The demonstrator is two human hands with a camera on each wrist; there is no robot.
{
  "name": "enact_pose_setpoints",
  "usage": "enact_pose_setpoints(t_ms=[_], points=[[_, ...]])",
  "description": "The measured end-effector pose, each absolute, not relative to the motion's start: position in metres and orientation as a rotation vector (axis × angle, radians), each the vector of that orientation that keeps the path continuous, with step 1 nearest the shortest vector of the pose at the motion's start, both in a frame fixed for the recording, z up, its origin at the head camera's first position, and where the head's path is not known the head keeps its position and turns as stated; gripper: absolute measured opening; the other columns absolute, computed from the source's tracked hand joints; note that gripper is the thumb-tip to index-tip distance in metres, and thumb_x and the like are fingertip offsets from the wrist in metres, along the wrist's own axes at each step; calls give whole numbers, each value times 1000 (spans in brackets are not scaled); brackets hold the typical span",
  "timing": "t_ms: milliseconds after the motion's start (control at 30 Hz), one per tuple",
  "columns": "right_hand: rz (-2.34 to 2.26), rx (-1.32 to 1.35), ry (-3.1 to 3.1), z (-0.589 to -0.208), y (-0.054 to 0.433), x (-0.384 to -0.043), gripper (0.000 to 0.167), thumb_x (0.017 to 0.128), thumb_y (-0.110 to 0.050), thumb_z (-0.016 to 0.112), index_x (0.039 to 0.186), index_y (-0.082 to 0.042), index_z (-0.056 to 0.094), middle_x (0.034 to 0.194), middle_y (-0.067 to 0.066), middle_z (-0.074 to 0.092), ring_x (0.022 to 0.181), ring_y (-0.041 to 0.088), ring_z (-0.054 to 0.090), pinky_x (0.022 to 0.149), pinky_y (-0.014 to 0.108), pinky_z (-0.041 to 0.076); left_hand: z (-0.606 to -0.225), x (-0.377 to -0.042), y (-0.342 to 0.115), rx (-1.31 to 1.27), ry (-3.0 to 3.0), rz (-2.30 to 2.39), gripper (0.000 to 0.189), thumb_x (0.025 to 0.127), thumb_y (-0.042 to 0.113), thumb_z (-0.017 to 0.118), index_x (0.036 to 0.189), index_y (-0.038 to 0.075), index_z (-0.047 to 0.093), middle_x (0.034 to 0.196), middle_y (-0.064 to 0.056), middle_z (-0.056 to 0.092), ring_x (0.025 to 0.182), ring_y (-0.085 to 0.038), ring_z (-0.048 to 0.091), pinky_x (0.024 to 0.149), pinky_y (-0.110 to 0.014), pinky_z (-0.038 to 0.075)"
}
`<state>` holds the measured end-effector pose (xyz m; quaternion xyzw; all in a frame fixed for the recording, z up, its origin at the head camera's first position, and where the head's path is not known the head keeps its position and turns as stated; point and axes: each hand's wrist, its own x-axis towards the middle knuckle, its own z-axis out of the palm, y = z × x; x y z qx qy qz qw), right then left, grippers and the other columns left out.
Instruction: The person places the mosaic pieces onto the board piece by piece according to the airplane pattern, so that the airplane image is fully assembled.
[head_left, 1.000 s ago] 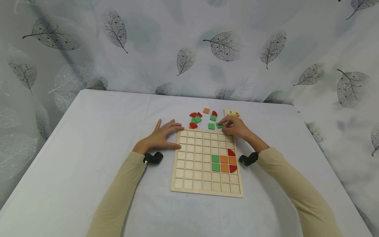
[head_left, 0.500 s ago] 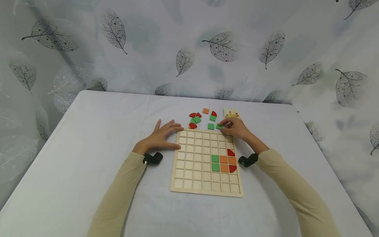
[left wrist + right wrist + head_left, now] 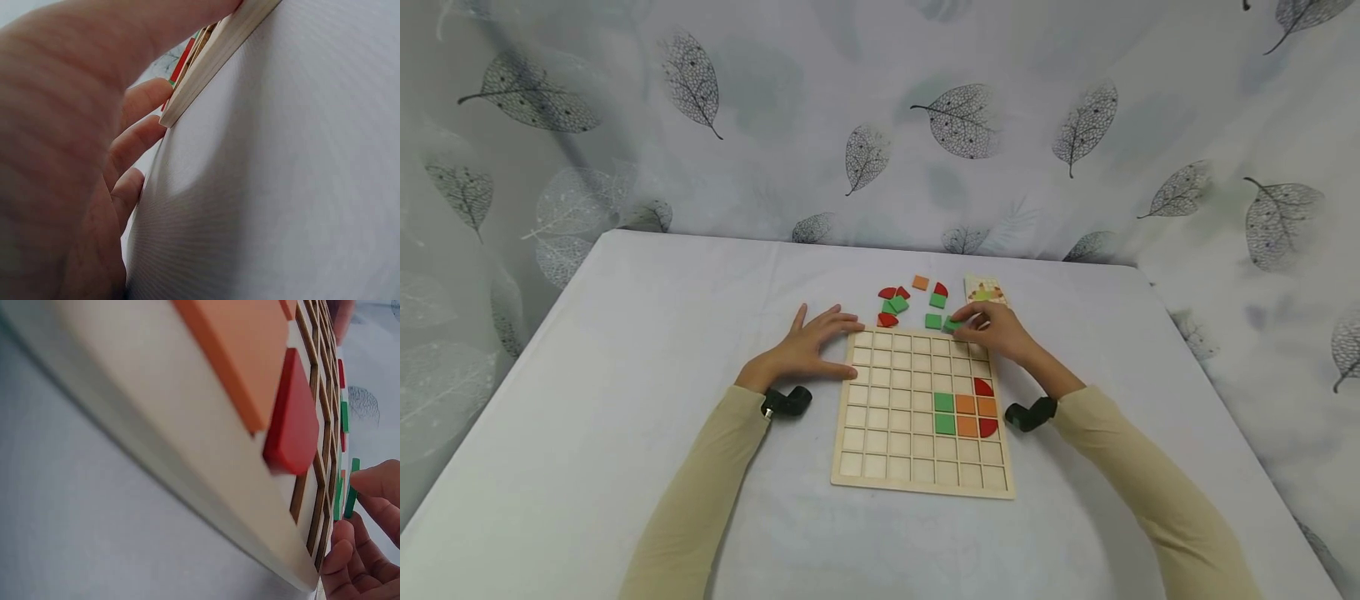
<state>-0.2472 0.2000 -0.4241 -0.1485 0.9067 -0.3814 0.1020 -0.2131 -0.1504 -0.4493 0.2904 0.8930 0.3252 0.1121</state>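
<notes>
A wooden grid board (image 3: 880, 421) lies on the white table. Green squares (image 3: 943, 402), orange squares (image 3: 966, 404) and red quarter-round tiles (image 3: 983, 387) sit in its right-hand cells. My left hand (image 3: 805, 346) rests against the board's upper left corner, fingers spread, thumb on the left edge. In the left wrist view those fingertips touch the board's wooden rim (image 3: 206, 69). Just beyond the far right part of the board, my right hand (image 3: 996, 327) pinches a green square tile (image 3: 352, 487) between thumb and fingers, its face tilted up on edge in the right wrist view.
Behind the board lie loose tiles: an orange square (image 3: 921, 282), a green square (image 3: 933, 321), another green one (image 3: 937, 301) beside a red quarter-round (image 3: 941, 289), and a mixed cluster with a green tile (image 3: 898, 304) on top. A pattern card (image 3: 985, 288) lies behind my right hand.
My right hand has shifted slightly left and toward the board with the green tile. My left hand stays at the board's corner.
</notes>
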Motion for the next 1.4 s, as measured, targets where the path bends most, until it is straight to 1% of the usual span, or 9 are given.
enact_pose_setpoints(t_ms=[200,367,567,800,1067,1200,1400], points=[[-1148,-501,2657,-423,198,-241,25,90,-13,70,112,-1,69,113,17,64,92,26,59,73,29,48,-453,-215,-151,855,2630,944,75,81,44,76,145,20,46,154,-4,36,151,-23,10,116,-50,-18],[-1175,-536,2631,-421,196,-236,24,90,-11,70,112,-2,70,111,16,66,90,24,58,74,31,49,-453,-216,-152,854,2635,940,75,81,45,76,145,21,46,154,-3,37,151,-22,11,116,-50,-19],[-1185,-578,2606,-419,194,-228,25,89,-12,71,112,-2,69,110,14,66,89,23,57,73,27,49,-453,-215,-152,853,2635,935,75,81,44,76,145,21,46,154,-3,37,151,-22,11,116,-50,-19],[-1187,-634,2564,-418,193,-219,25,89,-10,71,112,0,68,109,15,66,89,22,57,78,24,50,-453,-213,-151,844,2635,940,75,81,45,76,145,20,46,154,-4,37,151,-23,10,116,-50,-19],[-1201,-671,2538,-419,193,-208,26,87,-8,73,111,1,68,106,14,66,86,21,55,74,20,49,-454,-213,-151,841,2633,940,75,81,44,76,145,21,46,154,-3,36,151,-22,10,116,-49,-19],[-1224,-718,2512,-419,192,-202,25,88,-7,72,110,2,68,106,15,66,86,20,55,73,20,49,-453,-213,-150,850,2635,942,74,81,44,76,145,21,46,154,-4,37,151,-23,11,116,-50,-18],[-1233,-764,2475,-421,190,-195,23,86,-5,73,109,-1,69,100,11,66,82,18,55,70,20,48,-451,-213,-150,861,2630,951,74,81,43,76,145,19,46,154,-5,37,151,-24,11,116,-51,-18]])
